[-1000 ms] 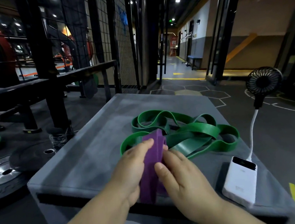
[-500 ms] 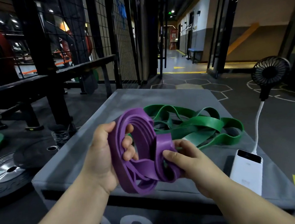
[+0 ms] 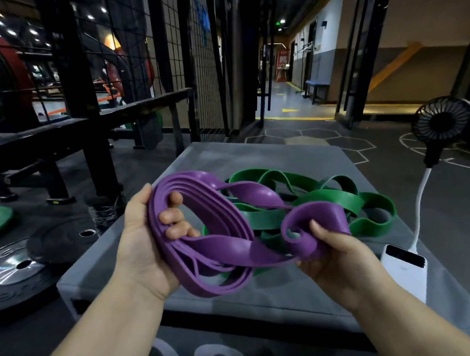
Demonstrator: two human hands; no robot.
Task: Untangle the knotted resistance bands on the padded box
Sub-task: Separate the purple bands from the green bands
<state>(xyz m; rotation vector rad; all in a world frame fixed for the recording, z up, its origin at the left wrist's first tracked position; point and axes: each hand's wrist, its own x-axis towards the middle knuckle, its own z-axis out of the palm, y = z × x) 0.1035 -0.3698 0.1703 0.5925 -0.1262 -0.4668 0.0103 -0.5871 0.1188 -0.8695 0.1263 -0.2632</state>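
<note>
Purple resistance band [image 3: 226, 247], coiled in several loops, is held up above the near part of the padded box [image 3: 269, 155], between both hands. The left hand [image 3: 141, 248] grips the coil's left side, its fingers [image 3: 173, 215] curled through the loops from inside. The right hand [image 3: 338, 257] pinches the twisted right end, thumb on top. Behind it the green resistance band [image 3: 328, 197] lies in a loose tangle on the box top; whether the two bands are linked cannot be told. A white power bank [image 3: 405, 272] rests at the box's right edge, its white cable [image 3: 420, 202] rising to a small black fan [image 3: 443, 122]. Weight plates [image 3: 11, 270] lie on the floor to the left.
</note>
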